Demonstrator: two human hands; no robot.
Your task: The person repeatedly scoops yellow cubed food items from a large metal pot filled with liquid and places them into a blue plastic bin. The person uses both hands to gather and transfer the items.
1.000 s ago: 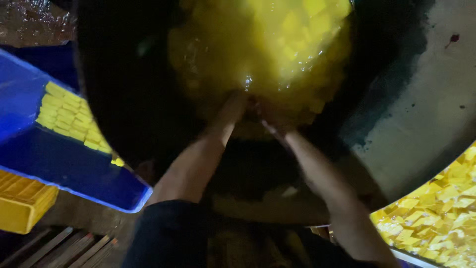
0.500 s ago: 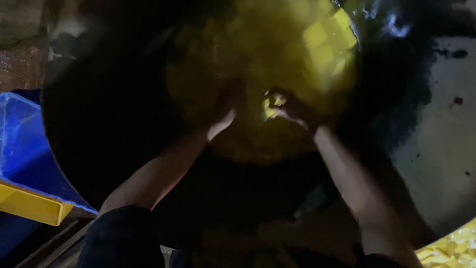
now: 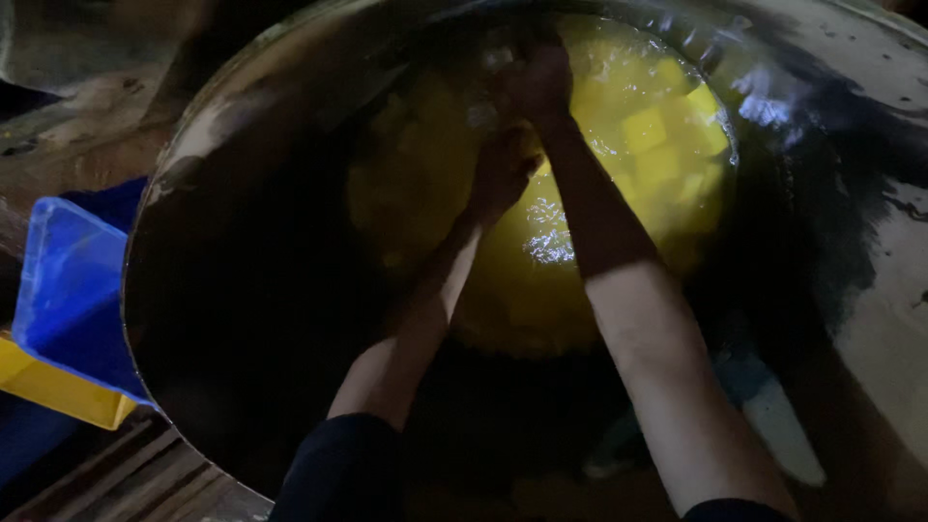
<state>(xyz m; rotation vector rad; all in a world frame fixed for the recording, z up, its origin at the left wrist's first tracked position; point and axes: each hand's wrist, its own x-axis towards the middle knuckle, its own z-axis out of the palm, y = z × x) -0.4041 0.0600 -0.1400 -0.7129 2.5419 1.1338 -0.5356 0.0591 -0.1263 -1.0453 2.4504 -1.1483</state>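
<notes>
1 large dark metal pan point(image 3: 222, 319), round and shallow, is seen from above, filled at its centre with yellow liquid point(image 3: 541, 290). Yellow cubes point(image 3: 646, 130) are heaped in the liquid toward the far right side, partly sunk, wet and glistening. 2 bare forearms are extended into the pan. The left hand point(image 3: 501, 174) is placed at the liquid's surface near the middle; the right hand point(image 3: 543, 77) is set just beyond it, toward the far rim. Both hands are in deep shadow, so it cannot be told whether the fingers are clenched, spread or closed on any cube. The cubes are judged to be soft, slippery and easily crushed; they are best scooped from beneath with cupped palms, several at once, and not pinched at the corners. 1 blue crate point(image 3: 68, 290) is stood at the left, just beside the pan's rim, with 1 yellow crate point(image 3: 58, 391) under its near edge. Wooden slats point(image 3: 126, 478) are seen below both crates.
</notes>
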